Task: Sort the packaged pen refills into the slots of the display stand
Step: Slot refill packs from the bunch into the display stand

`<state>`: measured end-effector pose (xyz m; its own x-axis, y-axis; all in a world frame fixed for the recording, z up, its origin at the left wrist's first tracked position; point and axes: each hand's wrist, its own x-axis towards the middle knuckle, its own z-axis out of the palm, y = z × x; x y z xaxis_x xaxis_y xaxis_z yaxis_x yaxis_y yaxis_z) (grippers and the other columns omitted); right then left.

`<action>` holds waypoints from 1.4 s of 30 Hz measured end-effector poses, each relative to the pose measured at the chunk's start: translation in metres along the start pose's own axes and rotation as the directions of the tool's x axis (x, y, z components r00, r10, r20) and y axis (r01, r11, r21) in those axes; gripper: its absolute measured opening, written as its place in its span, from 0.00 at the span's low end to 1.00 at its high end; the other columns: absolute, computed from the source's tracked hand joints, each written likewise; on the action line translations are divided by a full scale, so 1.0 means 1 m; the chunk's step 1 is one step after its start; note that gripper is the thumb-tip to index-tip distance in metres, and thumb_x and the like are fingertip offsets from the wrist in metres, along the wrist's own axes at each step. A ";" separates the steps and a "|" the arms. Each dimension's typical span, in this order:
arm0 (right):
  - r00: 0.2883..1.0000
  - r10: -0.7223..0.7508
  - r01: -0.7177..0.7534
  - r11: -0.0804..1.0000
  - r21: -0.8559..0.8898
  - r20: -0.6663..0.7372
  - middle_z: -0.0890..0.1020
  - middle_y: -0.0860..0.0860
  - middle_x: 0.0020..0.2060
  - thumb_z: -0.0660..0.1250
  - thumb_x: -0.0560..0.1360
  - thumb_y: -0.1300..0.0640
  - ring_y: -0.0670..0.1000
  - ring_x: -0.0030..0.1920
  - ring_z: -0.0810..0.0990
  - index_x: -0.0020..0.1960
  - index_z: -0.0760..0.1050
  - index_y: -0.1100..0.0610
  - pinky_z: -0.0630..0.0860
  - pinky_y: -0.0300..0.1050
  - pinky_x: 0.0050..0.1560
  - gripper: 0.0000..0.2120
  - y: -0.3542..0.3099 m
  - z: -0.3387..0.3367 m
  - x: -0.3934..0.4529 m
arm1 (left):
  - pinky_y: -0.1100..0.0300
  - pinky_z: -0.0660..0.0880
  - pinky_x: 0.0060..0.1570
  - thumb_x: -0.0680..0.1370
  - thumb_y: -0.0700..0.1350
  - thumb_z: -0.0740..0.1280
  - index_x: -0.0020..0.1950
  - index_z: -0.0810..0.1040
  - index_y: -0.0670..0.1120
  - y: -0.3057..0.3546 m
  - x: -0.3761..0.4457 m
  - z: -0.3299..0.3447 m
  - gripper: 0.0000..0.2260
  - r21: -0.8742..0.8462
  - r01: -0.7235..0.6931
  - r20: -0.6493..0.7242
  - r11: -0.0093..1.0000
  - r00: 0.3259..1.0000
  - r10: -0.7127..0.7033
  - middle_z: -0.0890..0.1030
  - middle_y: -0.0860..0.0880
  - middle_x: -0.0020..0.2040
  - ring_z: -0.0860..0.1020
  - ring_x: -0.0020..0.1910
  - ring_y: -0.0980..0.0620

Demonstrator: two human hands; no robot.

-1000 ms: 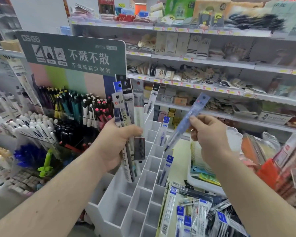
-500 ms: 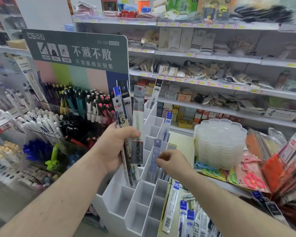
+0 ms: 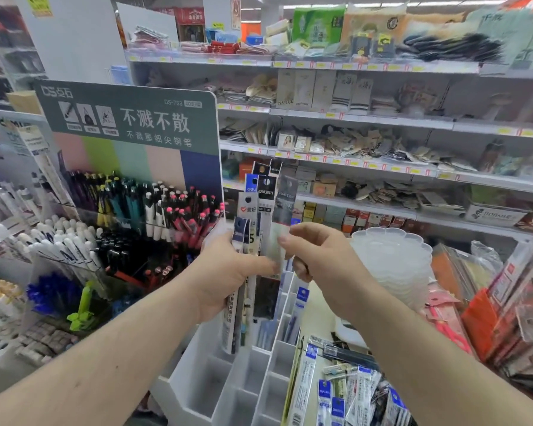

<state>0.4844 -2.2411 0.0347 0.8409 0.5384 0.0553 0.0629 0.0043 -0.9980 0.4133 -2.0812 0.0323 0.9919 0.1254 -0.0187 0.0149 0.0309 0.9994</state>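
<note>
A fan of long, flat plastic-packaged pen refills [image 3: 260,241] stands upright in the left hand [image 3: 228,272], fingers curled round the bundle's middle, above the white slotted display stand [image 3: 216,379]. The right hand [image 3: 317,256] meets the bundle's right edge, thumb and fingertips pinching a clear, grey-topped refill packet [image 3: 285,207]. More blue-labelled refill packets [image 3: 336,392] lie loose on the tabletop at lower right.
</note>
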 end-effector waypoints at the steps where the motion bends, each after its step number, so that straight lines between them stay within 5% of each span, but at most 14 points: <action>1: 1.000 -0.007 0.007 0.999 -0.044 -0.018 0.78 0.51 0.32 0.71 0.77 0.57 0.45 0.27 0.70 0.43 0.82 0.58 0.69 0.36 0.29 0.06 0.001 0.000 -0.001 | 0.47 0.82 0.49 0.71 0.31 0.74 0.49 0.85 0.51 0.001 0.003 0.001 0.15 0.012 0.008 -0.008 1.000 1.000 -0.008 0.86 0.42 0.47 0.86 0.47 0.43; 5: 0.975 0.012 0.009 0.996 0.092 -0.221 0.79 0.51 0.30 0.70 0.77 0.62 0.45 0.25 0.69 0.41 0.81 0.59 0.67 0.36 0.26 0.07 0.002 -0.020 0.006 | 0.60 0.78 0.30 0.74 0.31 0.71 0.47 0.80 0.43 0.001 0.014 0.000 0.08 -0.101 0.026 -0.137 0.995 0.990 -0.040 0.81 0.48 0.34 0.81 0.30 0.53; 10: 0.858 -0.037 0.064 0.997 0.034 -0.512 0.82 0.51 0.31 0.70 0.77 0.62 0.43 0.22 0.72 0.40 0.81 0.57 0.70 0.34 0.25 0.07 0.007 -0.042 0.040 | 0.57 0.78 0.29 0.75 0.33 0.71 0.49 0.78 0.43 -0.010 0.018 -0.001 0.07 -0.255 -0.003 -0.217 0.967 0.975 -0.054 0.79 0.48 0.32 0.80 0.30 0.51; 20: 0.870 -0.049 -0.182 0.892 -0.413 -0.490 0.85 0.49 0.40 0.70 0.76 0.53 0.56 0.43 0.84 0.35 0.78 0.49 0.82 0.53 0.47 0.11 0.056 -0.018 0.148 | 0.58 0.79 0.33 0.74 0.30 0.72 0.46 0.78 0.44 -0.018 0.015 0.000 0.10 -0.153 -0.126 -0.215 0.980 0.972 0.092 0.82 0.50 0.32 0.81 0.31 0.51; 22: 0.905 0.036 -0.262 0.833 -0.487 -0.424 0.86 0.51 0.48 0.70 0.76 0.55 0.55 0.47 0.84 0.43 0.82 0.50 0.81 0.51 0.50 0.04 0.070 -0.014 0.159 | 0.59 0.79 0.33 0.74 0.30 0.72 0.45 0.78 0.45 -0.018 0.015 0.000 0.11 -0.163 -0.143 -0.212 0.976 0.971 0.107 0.82 0.51 0.31 0.81 0.31 0.52; 24: 0.921 0.142 -0.333 0.774 -0.540 -0.364 0.84 0.52 0.55 0.70 0.76 0.59 0.53 0.50 0.81 0.56 0.84 0.54 0.79 0.48 0.51 0.09 0.083 -0.013 0.164 | 0.60 0.79 0.33 0.73 0.30 0.72 0.45 0.79 0.47 -0.017 0.014 0.001 0.12 -0.159 -0.151 -0.209 0.976 0.971 0.116 0.82 0.51 0.31 0.81 0.31 0.52; 27: 0.872 0.147 -0.370 0.823 -0.431 -0.467 0.81 0.54 0.60 0.70 0.76 0.59 0.55 0.55 0.79 0.65 0.78 0.55 0.77 0.49 0.54 0.17 0.083 -0.012 0.158 | 0.60 0.79 0.34 0.73 0.29 0.72 0.41 0.81 0.51 -0.017 0.013 0.002 0.15 -0.146 -0.156 -0.192 0.977 0.973 0.127 0.82 0.51 0.32 0.81 0.31 0.52; 30: 0.851 0.085 -0.221 0.953 -0.207 -0.517 0.81 0.52 0.54 0.68 0.76 0.61 0.54 0.53 0.79 0.62 0.77 0.55 0.77 0.49 0.50 0.15 0.057 -0.004 0.133 | 0.60 0.79 0.34 0.72 0.31 0.74 0.37 0.83 0.54 -0.016 0.013 0.002 0.17 -0.128 -0.162 -0.189 0.978 0.972 0.136 0.82 0.51 0.32 0.81 0.31 0.53; 32: 0.910 0.034 -0.077 0.993 -0.086 -0.413 0.81 0.50 0.40 0.69 0.75 0.62 0.49 0.39 0.77 0.50 0.82 0.54 0.73 0.43 0.38 0.06 0.034 0.004 0.100 | 0.58 0.79 0.36 0.68 0.37 0.76 0.37 0.83 0.58 -0.016 0.013 0.004 0.14 -0.105 -0.171 -0.186 0.980 0.971 0.149 0.82 0.52 0.32 0.81 0.32 0.53; 35: 0.965 -0.135 0.130 0.991 -0.035 -0.226 0.76 0.46 0.26 0.71 0.73 0.60 0.45 0.26 0.71 0.32 0.81 0.49 0.69 0.35 0.28 0.12 0.005 0.013 0.036 | 0.58 0.79 0.39 0.66 0.38 0.76 0.38 0.83 0.61 -0.017 0.013 0.003 0.16 -0.075 -0.185 -0.174 0.980 0.970 0.170 0.83 0.53 0.33 0.83 0.35 0.54; 39: 0.957 -0.289 0.286 0.954 -0.094 -0.023 0.78 0.48 0.27 0.71 0.69 0.57 0.43 0.27 0.73 0.35 0.81 0.52 0.70 0.33 0.30 0.05 -0.008 0.022 -0.016 | 0.51 0.80 0.49 0.66 0.38 0.78 0.47 0.83 0.50 -0.019 0.014 0.002 0.13 -0.015 -0.141 -0.115 0.990 0.984 0.138 0.86 0.48 0.43 0.85 0.46 0.49; 42: 0.952 -0.307 0.301 0.943 -0.145 -0.017 0.82 0.51 0.30 0.74 0.72 0.63 0.43 0.31 0.77 0.39 0.82 0.55 0.73 0.34 0.33 0.05 0.000 0.018 -0.031 | 0.46 0.80 0.57 0.66 0.41 0.77 0.54 0.82 0.45 -0.023 0.012 0.010 0.17 0.016 -0.060 -0.050 0.998 0.997 0.061 0.86 0.45 0.49 0.85 0.53 0.45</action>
<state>0.4485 -2.2423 0.0325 0.7903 0.4963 0.3594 0.3903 0.0445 -0.9196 0.4263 -2.0898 0.0099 0.9836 0.1760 0.0405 -0.0424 0.0073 0.9991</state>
